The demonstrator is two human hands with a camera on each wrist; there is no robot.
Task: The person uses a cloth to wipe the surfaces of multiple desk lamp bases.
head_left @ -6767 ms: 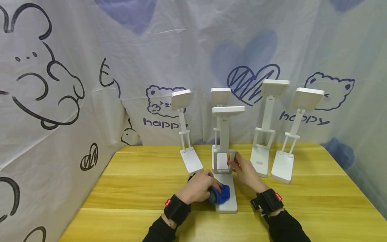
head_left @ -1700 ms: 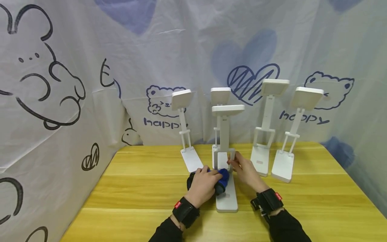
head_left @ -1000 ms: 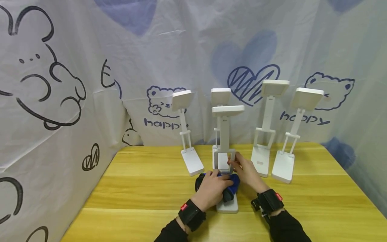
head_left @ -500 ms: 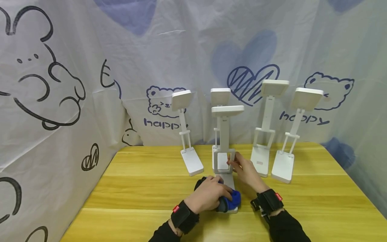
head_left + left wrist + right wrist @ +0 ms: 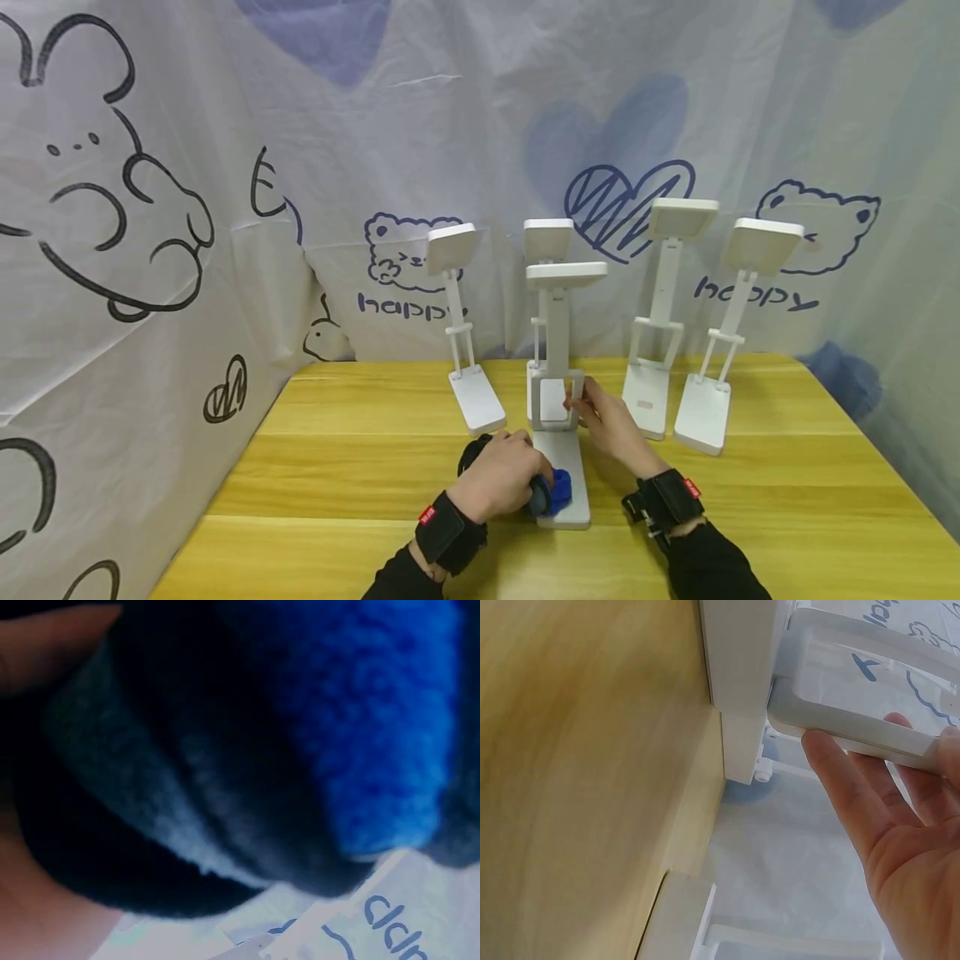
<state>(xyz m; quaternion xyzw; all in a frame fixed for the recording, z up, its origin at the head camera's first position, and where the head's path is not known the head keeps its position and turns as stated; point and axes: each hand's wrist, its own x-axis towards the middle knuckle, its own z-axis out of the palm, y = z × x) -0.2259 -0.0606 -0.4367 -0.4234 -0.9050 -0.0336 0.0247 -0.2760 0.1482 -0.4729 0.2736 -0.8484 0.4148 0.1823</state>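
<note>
A white folding desk lamp (image 5: 557, 333) stands upright at the middle of the table, its flat base pointing towards me. My left hand (image 5: 498, 475) grips a bunched blue and dark cloth (image 5: 558, 492), which lies against the left side of the lamp's base (image 5: 572, 515). Close up in the left wrist view, the cloth (image 5: 375, 735) looks fluffy and fills most of the picture. My right hand (image 5: 615, 429) pinches the right bar of the lamp's open frame, just above the base. In the right wrist view its fingers and thumb hold that frame bar (image 5: 855, 731).
Other white lamps stand behind: one at left (image 5: 476, 400), one right behind the held lamp (image 5: 547, 237), and two at right, a tall one (image 5: 663, 283) and one at the far right (image 5: 701, 412). A printed curtain (image 5: 480, 125) hangs behind the wooden table (image 5: 337, 467).
The left hand has slid the cloth back and forth over the lamp's base, up near the frame, then forward, and now to the left. The right hand has stayed on the frame.
</note>
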